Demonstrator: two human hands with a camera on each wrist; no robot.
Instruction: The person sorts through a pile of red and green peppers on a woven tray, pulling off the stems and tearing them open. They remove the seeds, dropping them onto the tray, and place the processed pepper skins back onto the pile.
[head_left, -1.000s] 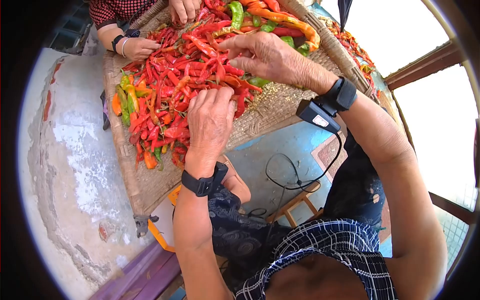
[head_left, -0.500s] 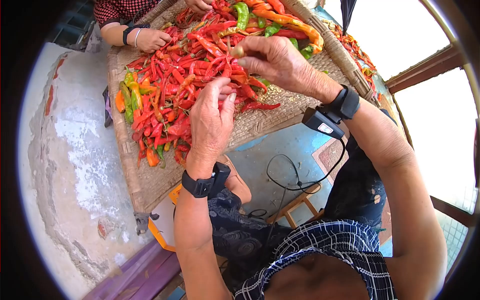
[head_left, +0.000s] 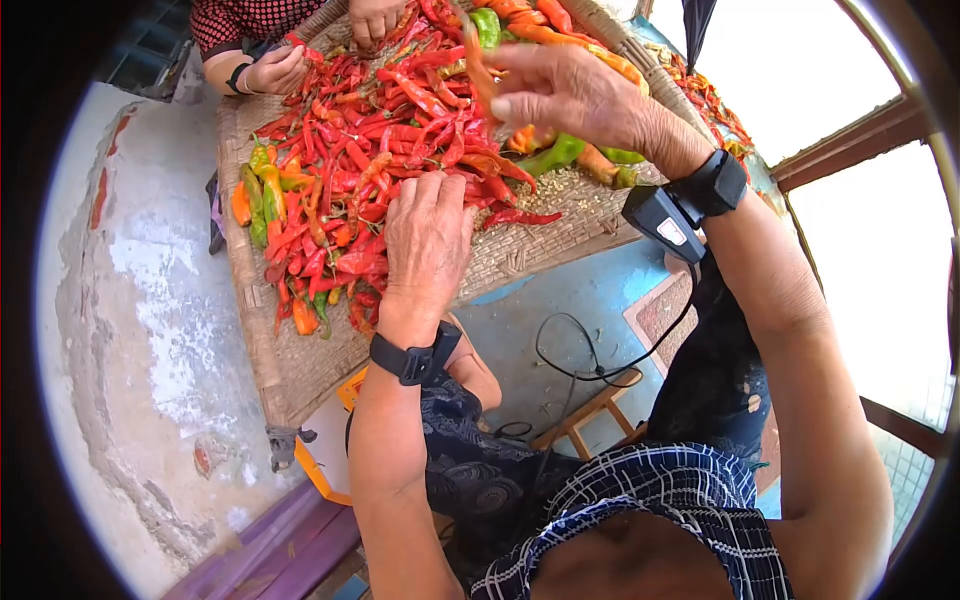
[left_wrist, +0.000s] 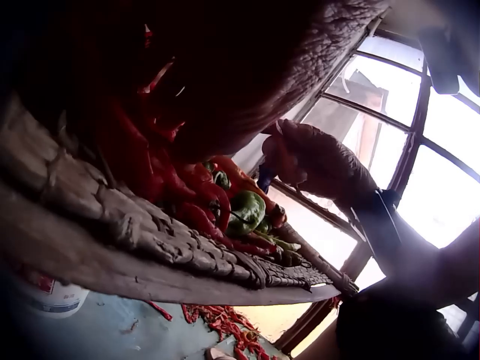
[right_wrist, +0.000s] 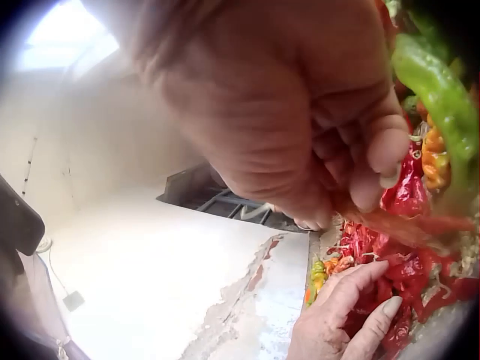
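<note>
Red chili peppers (head_left: 400, 130) lie in a heap on a woven mat (head_left: 300, 375). My left hand (head_left: 430, 240) rests on the near edge of this heap; in the right wrist view its thumb (right_wrist: 375, 326) and index finger stand apart over red peppers. Above the heap, to the right, my right hand (head_left: 585, 100) pinches an orange-red chili pepper (head_left: 478, 70) near one end. That pepper (right_wrist: 405, 225) looks blurred in the right wrist view. Green peppers (head_left: 560, 155) and orange ones lie beneath and beside the right hand.
Another person's hand (head_left: 278, 70) works at the far left of the heap, with a second hand beside it. Green and yellow peppers (head_left: 265, 190) lie at the mat's left edge. A wall (head_left: 170, 300) stands left. Pale seeds (head_left: 560, 190) are scattered on the mat.
My right hand has moved up and right, and now carries an orange-red pepper. The left hand, raised with spread fingers half a second ago, has lowered onto the heap.
</note>
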